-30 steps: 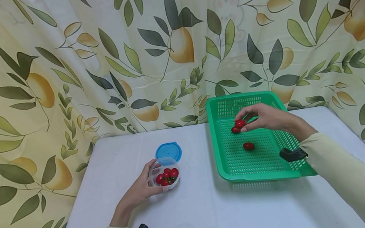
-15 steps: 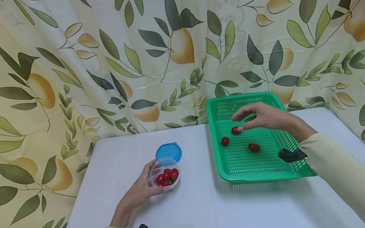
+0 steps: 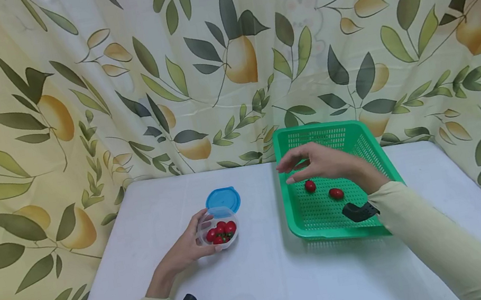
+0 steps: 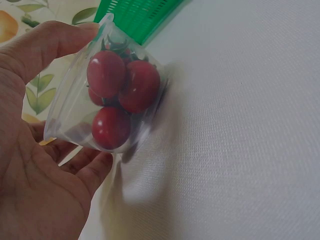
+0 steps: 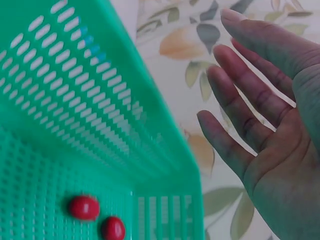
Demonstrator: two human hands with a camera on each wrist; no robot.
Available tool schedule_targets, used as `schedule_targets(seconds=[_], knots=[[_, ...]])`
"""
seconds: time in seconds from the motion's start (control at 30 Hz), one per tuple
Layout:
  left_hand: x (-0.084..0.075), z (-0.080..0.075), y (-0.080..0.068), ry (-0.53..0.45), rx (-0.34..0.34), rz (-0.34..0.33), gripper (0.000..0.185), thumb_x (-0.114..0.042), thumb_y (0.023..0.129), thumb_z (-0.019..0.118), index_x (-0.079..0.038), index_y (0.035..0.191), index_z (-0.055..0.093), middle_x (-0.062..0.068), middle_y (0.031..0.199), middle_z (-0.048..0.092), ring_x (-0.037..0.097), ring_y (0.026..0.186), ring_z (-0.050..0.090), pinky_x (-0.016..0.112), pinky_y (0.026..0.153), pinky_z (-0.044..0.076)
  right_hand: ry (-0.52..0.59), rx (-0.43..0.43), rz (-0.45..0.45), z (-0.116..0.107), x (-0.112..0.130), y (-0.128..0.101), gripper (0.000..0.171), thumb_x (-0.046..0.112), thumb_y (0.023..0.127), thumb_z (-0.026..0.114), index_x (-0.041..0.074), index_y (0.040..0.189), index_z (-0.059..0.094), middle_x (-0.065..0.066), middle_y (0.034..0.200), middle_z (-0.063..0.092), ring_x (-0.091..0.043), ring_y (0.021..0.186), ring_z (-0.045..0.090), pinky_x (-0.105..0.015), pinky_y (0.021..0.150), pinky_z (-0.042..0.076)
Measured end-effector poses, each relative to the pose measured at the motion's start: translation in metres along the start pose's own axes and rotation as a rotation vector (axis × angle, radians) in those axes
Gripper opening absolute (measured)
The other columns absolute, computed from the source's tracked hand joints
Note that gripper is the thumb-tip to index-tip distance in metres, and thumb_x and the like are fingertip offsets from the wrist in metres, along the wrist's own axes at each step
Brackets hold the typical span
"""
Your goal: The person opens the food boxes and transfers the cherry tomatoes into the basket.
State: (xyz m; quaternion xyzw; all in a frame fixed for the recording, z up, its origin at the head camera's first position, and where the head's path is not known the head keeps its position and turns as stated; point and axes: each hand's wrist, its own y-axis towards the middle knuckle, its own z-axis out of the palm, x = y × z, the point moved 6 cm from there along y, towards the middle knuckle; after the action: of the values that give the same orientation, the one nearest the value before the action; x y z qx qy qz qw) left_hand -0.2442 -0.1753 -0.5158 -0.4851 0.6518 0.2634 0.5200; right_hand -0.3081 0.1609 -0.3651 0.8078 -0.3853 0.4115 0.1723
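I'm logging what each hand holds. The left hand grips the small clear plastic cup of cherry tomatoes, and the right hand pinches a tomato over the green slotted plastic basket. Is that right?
Not quite. The right hand is empty, its fingers spread open over the green slotted plastic basket; the right wrist view shows it. Two red cherry tomatoes lie in the basket. The left hand does grip the small clear plastic cup of cherry tomatoes.

The small round clear plastic cup point(image 3: 222, 226) is glossy; the red cherry tomatoes point(image 4: 122, 95) shine smooth. The green perforated plastic basket point(image 3: 356, 148) looks matt, the white tablecloth point(image 3: 269, 284) finely woven.
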Motion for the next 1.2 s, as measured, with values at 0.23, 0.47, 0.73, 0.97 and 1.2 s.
schedule_targets(seconds=[0.23,0.47,0.73,0.97,1.2], knots=[[-0.001,0.0,0.0,0.005,-0.004,-0.009,0.101,-0.024,0.081,0.085,-0.024,0.159,0.02,0.004,0.163,0.033,0.032,0.153,0.022,0.068,0.117,0.025,0.048,0.063,-0.014,0.024,0.015,0.019,0.036,0.018,0.09,0.078,0.012,0.125,0.069,-0.008,0.125,0.07,-0.024,0.114,0.067,-0.04,0.1,0.055],[-0.002,0.0,-0.001,0.009,-0.004,-0.007,0.102,-0.024,0.081,0.085,-0.023,0.159,0.02,0.005,0.163,0.032,0.033,0.153,0.021,0.068,0.117,0.025,0.048,0.132,-0.051,0.046,0.03,0.038,0.038,0.019,0.089,0.08,0.014,0.126,0.069,-0.004,0.123,0.07,-0.022,0.112,0.066,-0.042,0.101,0.054],[0.0,-0.001,0.001,0.007,-0.002,-0.014,0.102,-0.025,0.081,0.086,-0.024,0.159,0.021,0.005,0.162,0.033,0.033,0.153,0.023,0.068,0.116,0.027,0.038,0.184,-0.064,0.067,0.041,0.056,0.037,0.018,0.089,0.079,0.015,0.125,0.069,-0.005,0.122,0.07,-0.019,0.111,0.066,-0.04,0.101,0.054],[-0.001,-0.001,0.001,-0.002,0.005,-0.012,0.104,-0.026,0.081,0.086,-0.022,0.16,0.018,0.005,0.163,0.032,0.033,0.152,0.024,0.069,0.116,0.026,0.056,0.256,-0.108,0.09,0.044,0.073,0.035,0.012,0.09,0.078,0.01,0.123,0.069,-0.009,0.122,0.07,-0.019,0.111,0.068,-0.048,0.105,0.05],[-0.001,0.0,0.0,-0.008,0.021,0.0,0.104,-0.026,0.082,0.084,-0.019,0.161,0.016,0.007,0.163,0.03,0.033,0.152,0.023,0.069,0.116,0.025,0.031,0.303,-0.119,0.112,0.049,0.082,0.034,0.009,0.09,0.078,0.011,0.122,0.07,-0.001,0.117,0.071,-0.019,0.109,0.067,-0.042,0.103,0.052]])
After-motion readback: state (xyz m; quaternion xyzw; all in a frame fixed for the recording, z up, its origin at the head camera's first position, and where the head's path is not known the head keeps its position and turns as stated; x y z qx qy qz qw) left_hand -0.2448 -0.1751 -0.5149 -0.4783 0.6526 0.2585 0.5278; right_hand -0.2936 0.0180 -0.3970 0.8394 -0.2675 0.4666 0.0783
